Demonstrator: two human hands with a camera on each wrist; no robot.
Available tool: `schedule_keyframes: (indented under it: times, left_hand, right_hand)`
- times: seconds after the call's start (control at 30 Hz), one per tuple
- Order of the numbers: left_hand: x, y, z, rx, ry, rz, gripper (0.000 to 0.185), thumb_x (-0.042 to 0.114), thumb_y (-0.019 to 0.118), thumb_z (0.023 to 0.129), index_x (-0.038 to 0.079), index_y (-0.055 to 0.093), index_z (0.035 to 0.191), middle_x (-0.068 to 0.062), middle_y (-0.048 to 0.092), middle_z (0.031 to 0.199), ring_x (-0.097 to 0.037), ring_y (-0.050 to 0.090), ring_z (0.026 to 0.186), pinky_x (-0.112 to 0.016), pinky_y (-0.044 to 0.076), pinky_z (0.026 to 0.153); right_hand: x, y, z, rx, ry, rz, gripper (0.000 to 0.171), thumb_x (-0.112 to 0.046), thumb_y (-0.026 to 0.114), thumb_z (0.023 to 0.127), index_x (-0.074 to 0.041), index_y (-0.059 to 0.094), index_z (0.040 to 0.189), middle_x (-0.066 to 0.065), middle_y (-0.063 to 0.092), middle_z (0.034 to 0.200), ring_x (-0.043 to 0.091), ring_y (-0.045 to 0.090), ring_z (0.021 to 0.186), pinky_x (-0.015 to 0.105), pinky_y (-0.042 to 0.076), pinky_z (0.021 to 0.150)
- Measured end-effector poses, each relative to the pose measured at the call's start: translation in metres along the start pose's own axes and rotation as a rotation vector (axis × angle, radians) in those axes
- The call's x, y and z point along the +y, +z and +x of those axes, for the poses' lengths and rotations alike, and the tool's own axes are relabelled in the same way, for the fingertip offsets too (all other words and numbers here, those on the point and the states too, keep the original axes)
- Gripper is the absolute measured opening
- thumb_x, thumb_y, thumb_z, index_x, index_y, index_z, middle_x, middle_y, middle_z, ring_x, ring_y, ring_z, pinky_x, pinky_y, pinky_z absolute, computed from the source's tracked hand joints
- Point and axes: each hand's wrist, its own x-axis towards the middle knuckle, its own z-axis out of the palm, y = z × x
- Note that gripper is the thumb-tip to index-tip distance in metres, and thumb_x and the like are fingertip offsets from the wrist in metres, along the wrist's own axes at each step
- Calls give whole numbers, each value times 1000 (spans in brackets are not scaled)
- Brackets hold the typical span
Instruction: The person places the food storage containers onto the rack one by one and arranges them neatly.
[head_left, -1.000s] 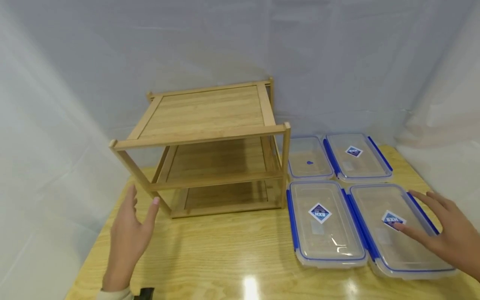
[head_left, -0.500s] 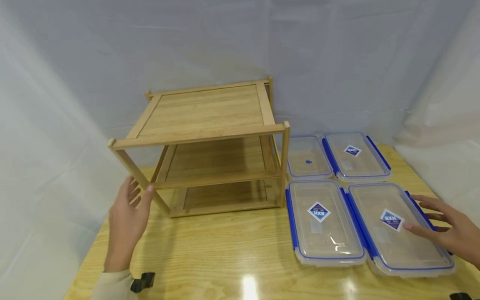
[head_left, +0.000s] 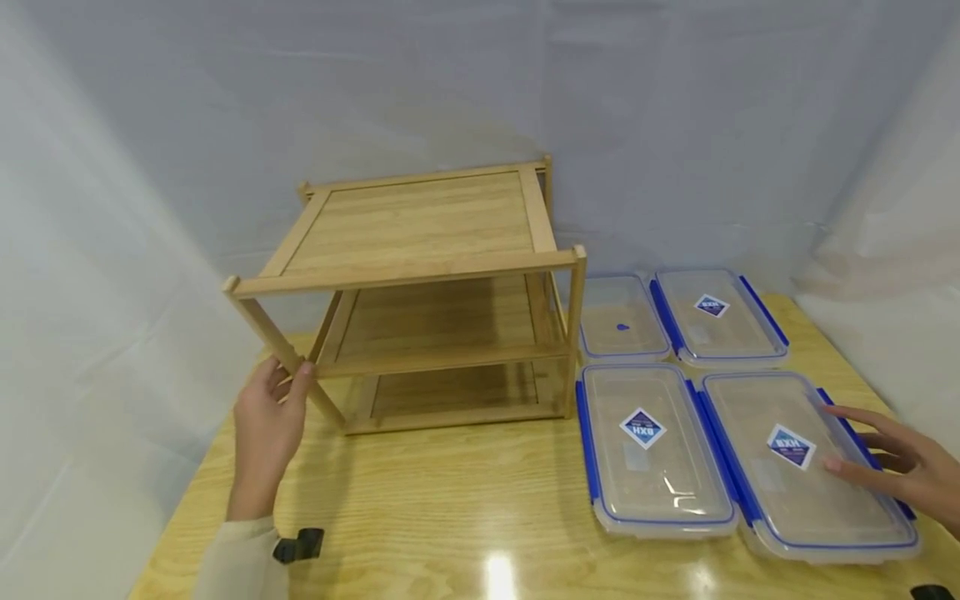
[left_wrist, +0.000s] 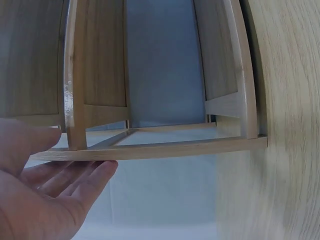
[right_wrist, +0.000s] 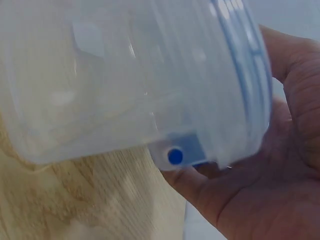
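A three-tier wooden shelf rack (head_left: 420,271) stands on the table. My left hand (head_left: 268,421) is at its front left post, near the middle shelf. In the left wrist view the thumb lies on one side of the post (left_wrist: 165,150) and the fingers on the other, gripping it. At the right, my right hand (head_left: 903,467) holds the near right clear food container (head_left: 795,500) by its right edge. The thumb rests over the lid beside a blue and white label. In the right wrist view the fingers reach round the container's side by a blue clip (right_wrist: 175,156).
Left of the held container lies another lidded container (head_left: 652,492) with blue clips. Two more, a smaller one (head_left: 622,312) and a larger one (head_left: 716,333), sit behind, close by the rack's right side. White sheeting (head_left: 675,125) hangs round the wooden table (head_left: 450,500).
My left hand has moved up to the rack's front left post and closed round it. The right hand has shifted to the container's right edge, its fingers now down along the side.
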Motion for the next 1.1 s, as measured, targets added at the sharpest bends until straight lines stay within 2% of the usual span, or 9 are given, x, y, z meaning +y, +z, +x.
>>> schedule_keyframes:
  times: [0.33,0.5,0.57,0.63,0.7,0.77,0.9,0.97,1.1]
  left_hand:
    - [-1,3,2,37,-50,-42,46,37,49,98,9,53,133,-14,65,116,-28,62,107,-41,52,90]
    - [-3,5,3,59,-44,-52,42,32,50,98,9,55,133,-13,65,115,-26,63,105,-35,54,88]
    - [-4,5,4,66,-28,-60,41,30,51,98,8,55,132,-14,65,115,-26,64,104,-31,54,86]
    - [-5,5,4,68,-14,-60,40,29,51,98,6,55,131,-14,65,115,-26,64,104,-29,54,85]
    - [-5,5,4,64,-9,-62,41,30,52,98,7,56,131,-15,65,114,-26,64,103,-28,54,84]
    - [-5,4,5,58,-9,-60,41,30,52,98,7,55,131,-15,65,115,-27,64,104,-29,54,85]
    - [-5,4,5,47,-16,-54,42,32,51,98,8,55,132,-14,65,115,-27,64,104,-33,54,86]
    - [-5,4,5,48,-14,-56,42,31,51,98,8,55,132,-15,65,115,-27,64,104,-34,54,86]
    - [-5,4,5,50,-13,-48,41,30,51,98,7,55,132,-15,65,115,-27,64,103,-34,54,86]
  right_hand:
    - [17,2,7,22,-23,39,93,-56,61,85,-9,15,152,38,13,146,59,29,116,61,47,78]
    - [21,3,5,40,-69,127,80,-48,61,89,-19,21,152,34,13,149,57,31,118,53,54,75]
    - [22,3,4,34,-68,162,77,-46,61,90,-23,21,152,35,15,147,54,37,116,50,56,74]
    - [24,4,4,23,-58,188,76,-46,60,91,-25,20,152,36,17,145,47,46,111,47,57,73]
    - [26,4,5,33,-70,203,74,-43,59,92,-25,21,152,36,21,142,29,56,103,45,58,71]
    - [29,5,5,51,-89,216,71,-41,60,92,-26,22,151,34,25,139,13,57,95,43,58,69]
    - [30,7,4,86,-132,256,65,-34,59,94,-26,26,150,26,33,131,-2,56,84,40,58,65]
    - [30,7,3,93,-144,278,62,-31,58,95,-26,28,150,14,40,126,2,59,83,40,58,64]
    - [30,7,0,90,-153,317,60,-25,57,96,-26,29,149,-11,45,114,6,62,82,40,59,63]
